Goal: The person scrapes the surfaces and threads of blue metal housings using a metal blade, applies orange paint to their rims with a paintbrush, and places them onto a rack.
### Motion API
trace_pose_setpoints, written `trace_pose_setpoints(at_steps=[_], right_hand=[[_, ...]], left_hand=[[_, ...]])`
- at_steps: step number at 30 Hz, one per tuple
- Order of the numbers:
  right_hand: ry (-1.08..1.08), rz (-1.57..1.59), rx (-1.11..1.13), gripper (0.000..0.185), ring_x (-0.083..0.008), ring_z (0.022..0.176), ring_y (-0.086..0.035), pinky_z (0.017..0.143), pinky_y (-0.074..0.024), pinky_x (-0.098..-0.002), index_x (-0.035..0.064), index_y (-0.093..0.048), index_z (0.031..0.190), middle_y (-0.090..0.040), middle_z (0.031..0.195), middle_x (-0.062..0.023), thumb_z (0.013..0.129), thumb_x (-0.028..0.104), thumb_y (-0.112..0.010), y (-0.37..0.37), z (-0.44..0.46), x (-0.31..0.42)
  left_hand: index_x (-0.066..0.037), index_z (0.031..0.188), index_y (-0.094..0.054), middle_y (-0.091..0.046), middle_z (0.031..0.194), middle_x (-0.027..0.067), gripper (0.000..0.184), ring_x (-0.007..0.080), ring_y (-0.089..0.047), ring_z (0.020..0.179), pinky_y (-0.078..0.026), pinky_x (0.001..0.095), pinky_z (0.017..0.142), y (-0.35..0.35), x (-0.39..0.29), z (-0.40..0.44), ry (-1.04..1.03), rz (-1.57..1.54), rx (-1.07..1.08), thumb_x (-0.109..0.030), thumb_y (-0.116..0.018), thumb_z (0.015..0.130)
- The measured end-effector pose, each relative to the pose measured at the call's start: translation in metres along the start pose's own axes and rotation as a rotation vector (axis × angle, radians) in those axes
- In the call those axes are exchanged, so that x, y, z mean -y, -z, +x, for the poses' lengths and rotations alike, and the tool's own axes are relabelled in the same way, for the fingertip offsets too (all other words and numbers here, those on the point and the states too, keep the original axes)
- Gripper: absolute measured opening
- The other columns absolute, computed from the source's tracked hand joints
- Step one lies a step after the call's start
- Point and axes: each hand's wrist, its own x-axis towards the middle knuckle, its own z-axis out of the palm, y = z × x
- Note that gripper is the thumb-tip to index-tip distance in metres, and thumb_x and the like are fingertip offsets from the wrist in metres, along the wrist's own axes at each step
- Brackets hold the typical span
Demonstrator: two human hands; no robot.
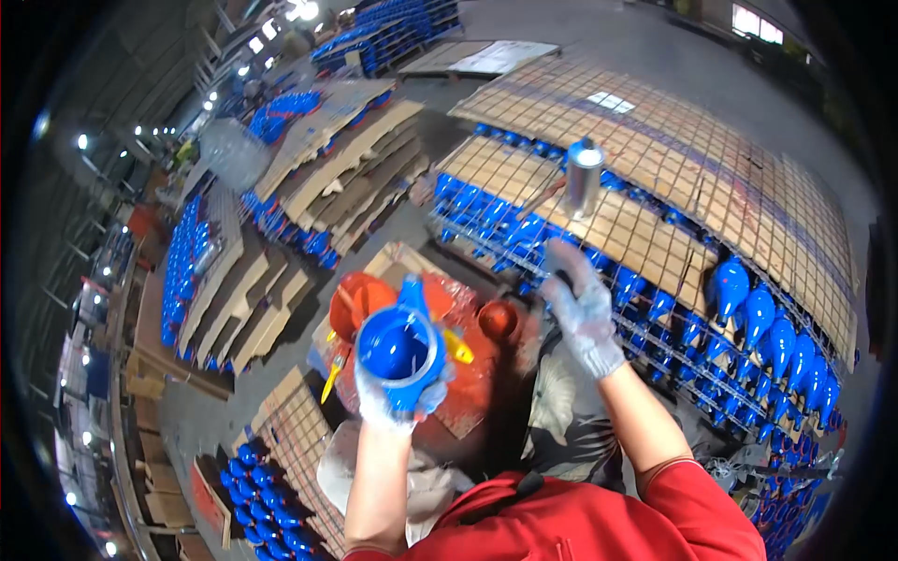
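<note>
My left hand (398, 402), in a whitish work glove, is closed around a glossy blue hollow vessel (369, 348). Its round mouth with a pale rim faces me, and a narrow blue neck points away. Gloved and smudged, my right hand (582, 309) is raised with its fingers apart and nothing in it, beside the wire rack of blue pieces. Beyond it a silver spray can (584, 178) stands upright on the rack's cardboard. Beneath the vessel lie red bowl-like pieces (360, 301), a small red-brown cup (499, 320) and a yellow piece (458, 346) on a red-stained surface.
Wire grids over cardboard (655, 122) cover stacked rows of blue pieces (769, 332) on my right. Cardboard stacks (341, 173) with more blue pieces stand ahead and left. Another grid (295, 439) with blue pieces is low on the left. A yellow-handled tool (331, 379) lies near my left hand.
</note>
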Motion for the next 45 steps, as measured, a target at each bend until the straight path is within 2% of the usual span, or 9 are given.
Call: trace_pose_setpoints(at_steps=[6, 16, 20, 21, 26, 28, 33, 41, 45], right_hand=[[0.300, -0.479, -0.383, 0.072, -0.0332, 0.122, -0.050, 0.101, -0.0427, -0.0396, 0.0083, -0.046, 0.133, -0.052, 0.129, -0.0167, 0.069, 0.021, -0.078, 0.049, 0.111, -0.053], [-0.030, -0.416, -0.244, 0.081, -0.0338, 0.107, -0.058, 0.095, -0.0459, -0.0395, 0.0079, -0.040, 0.140, -0.059, 0.120, -0.0188, 0.069, 0.027, -0.074, 0.043, 0.204, -0.095], [0.146, -0.379, -0.223, 0.082, -0.0333, 0.112, -0.056, 0.098, -0.0446, -0.0381, 0.0083, -0.037, 0.142, -0.059, 0.121, -0.0186, 0.071, 0.027, -0.074, 0.028, 0.160, -0.043], [0.219, -0.369, -0.197, 0.084, -0.0318, 0.118, -0.054, 0.099, -0.0435, -0.0368, 0.0072, -0.035, 0.143, -0.057, 0.125, -0.0186, 0.072, 0.029, -0.075, 0.024, 0.142, -0.030], [0.135, 0.102, -0.072, 0.086, -0.0228, 0.113, -0.052, 0.100, -0.0412, -0.0347, 0.0036, -0.040, 0.141, -0.051, 0.129, -0.0135, 0.064, 0.021, -0.075, -0.015, 0.029, 0.033], [-0.006, 0.284, 0.049, 0.081, -0.0225, 0.110, -0.055, 0.098, -0.0429, -0.0341, 0.0031, -0.044, 0.138, -0.057, 0.121, -0.0125, 0.064, 0.017, -0.074, -0.032, -0.009, 0.033], [0.147, 0.235, 0.366, 0.064, -0.0243, 0.097, -0.063, 0.088, -0.0489, -0.0333, 0.0023, -0.059, 0.123, -0.064, 0.109, -0.0152, 0.064, 0.012, -0.079, -0.059, -0.050, 0.072], [0.337, -0.064, 0.395, 0.056, -0.0329, 0.082, -0.065, 0.071, -0.0545, -0.0405, 0.0183, -0.062, 0.119, -0.065, 0.098, -0.0164, 0.067, 0.032, -0.078, -0.082, -0.058, 0.093], [0.297, -0.112, 0.403, 0.057, -0.0334, 0.078, -0.066, 0.067, -0.0544, -0.0411, 0.0235, -0.062, 0.118, -0.063, 0.091, -0.0157, 0.066, 0.038, -0.078, -0.086, -0.062, 0.088]], left_hand=[[0.005, 0.132, -0.039, -0.056, 0.099, 0.0418, 0.091, 0.0469, -0.064, 0.062, -0.054, 0.0437, 0.041, 0.004, -0.004, -0.014, -0.030, 0.036, 0.042, -0.070, -0.049, 0.081], [-0.014, 0.146, -0.032, -0.057, 0.105, 0.0271, 0.083, 0.0343, -0.058, 0.062, -0.039, 0.0299, 0.032, -0.014, -0.007, -0.014, -0.223, 0.067, -0.146, -0.070, -0.044, 0.085], [-0.017, 0.149, -0.025, -0.054, 0.106, 0.0293, 0.085, 0.0282, -0.055, 0.060, -0.034, 0.0245, 0.031, 0.006, -0.026, -0.008, -0.061, 0.029, 0.073, -0.066, -0.049, 0.084], [-0.011, 0.142, -0.038, -0.052, 0.100, 0.0212, 0.057, 0.0266, -0.056, 0.060, -0.038, 0.0231, 0.029, -0.009, -0.025, -0.003, -0.067, 0.077, 0.003, -0.034, -0.050, 0.092], [0.000, 0.139, -0.037, -0.054, 0.107, 0.0212, 0.068, 0.0355, -0.057, 0.080, -0.054, 0.0375, 0.052, 0.018, -0.036, 0.013, -0.098, 0.202, 0.098, -0.046, -0.048, 0.091], [-0.016, 0.149, -0.026, -0.063, 0.104, 0.0217, 0.077, 0.0317, -0.061, 0.058, -0.036, 0.0256, 0.029, 0.008, -0.030, 0.011, -0.099, 0.158, -0.003, -0.059, -0.046, 0.088], [-0.015, 0.148, -0.027, -0.063, 0.105, 0.0222, 0.078, 0.0367, -0.063, 0.060, -0.039, 0.0291, 0.028, 0.017, -0.035, -0.001, 0.041, 0.072, 0.093, -0.060, -0.047, 0.087], [-0.006, 0.136, -0.044, -0.045, 0.142, 0.0136, 0.060, 0.0286, -0.053, 0.121, -0.046, 0.0385, 0.100, 0.036, -0.032, -0.004, -0.420, 0.749, -0.172, -0.050, -0.034, 0.096], [-0.006, 0.140, -0.039, -0.038, 0.148, 0.0110, 0.064, 0.0298, -0.045, 0.128, -0.039, 0.0434, 0.106, 0.040, -0.034, -0.016, -0.222, 0.144, 0.136, -0.053, -0.026, 0.097]])
